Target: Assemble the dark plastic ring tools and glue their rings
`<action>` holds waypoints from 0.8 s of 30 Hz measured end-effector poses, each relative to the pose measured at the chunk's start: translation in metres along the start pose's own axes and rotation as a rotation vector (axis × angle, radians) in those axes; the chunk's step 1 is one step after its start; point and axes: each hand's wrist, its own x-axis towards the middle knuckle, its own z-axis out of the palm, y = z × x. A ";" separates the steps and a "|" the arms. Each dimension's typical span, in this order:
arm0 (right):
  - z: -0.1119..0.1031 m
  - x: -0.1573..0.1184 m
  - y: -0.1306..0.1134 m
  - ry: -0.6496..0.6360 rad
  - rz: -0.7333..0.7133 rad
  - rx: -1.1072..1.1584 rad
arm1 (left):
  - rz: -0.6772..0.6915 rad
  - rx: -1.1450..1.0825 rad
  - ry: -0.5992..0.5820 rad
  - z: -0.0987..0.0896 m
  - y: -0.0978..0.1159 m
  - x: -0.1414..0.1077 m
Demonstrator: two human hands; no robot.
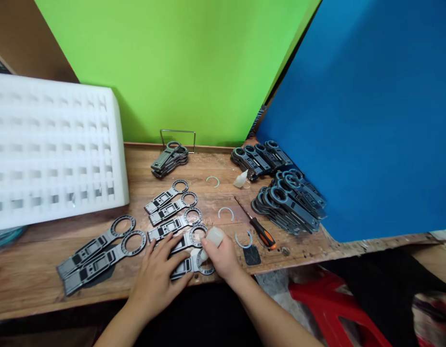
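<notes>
My right hand (226,259) is closed around a small whitish squeeze bottle (215,235), tilted with its nozzle down at the ring of the nearest grey plastic part (182,268). My left hand (154,275) lies with fingers spread over that part and the ones beside it, partly covering them. Each part has a flat body with a round ring at one end. Several more, such as this grey part (169,227), lie in a slanting row beyond my hands. Right of my right hand are a pale blue open ring (243,239) and a black square pad (252,255).
Two grey parts (96,253) lie at left, near white foam (116,159). An orange-black screwdriver (262,232) rests beside piled dark parts (291,207). Farther back are another white bottle (241,179), a part stack (170,159) and a wire stand (177,130). Green (179,62) and blue panels (371,120) border the table.
</notes>
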 end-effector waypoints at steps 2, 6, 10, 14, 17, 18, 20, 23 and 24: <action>0.001 0.001 0.001 -0.006 -0.004 0.013 | 0.013 0.014 0.013 0.001 -0.001 0.000; 0.001 0.002 0.001 -0.011 -0.008 0.035 | 0.027 0.016 0.034 0.001 -0.001 0.000; 0.000 0.001 0.000 -0.004 -0.011 0.043 | 0.020 -0.010 0.044 0.000 0.000 0.000; 0.000 0.000 -0.001 -0.007 -0.014 0.085 | 0.007 -0.034 0.052 -0.001 0.001 0.000; 0.000 -0.001 -0.003 0.003 -0.014 0.088 | 0.003 -0.039 0.050 -0.001 0.002 0.000; 0.001 -0.002 -0.003 0.013 -0.016 0.080 | 0.002 -0.037 0.047 -0.001 0.002 0.000; 0.001 -0.002 -0.003 0.033 -0.019 0.062 | 0.001 -0.033 0.041 -0.001 0.002 0.000; 0.003 -0.002 -0.002 0.039 -0.016 0.050 | 0.007 -0.032 0.041 -0.001 0.001 0.000; 0.003 -0.002 -0.002 0.040 -0.012 0.050 | 0.009 -0.034 0.042 0.000 0.001 0.000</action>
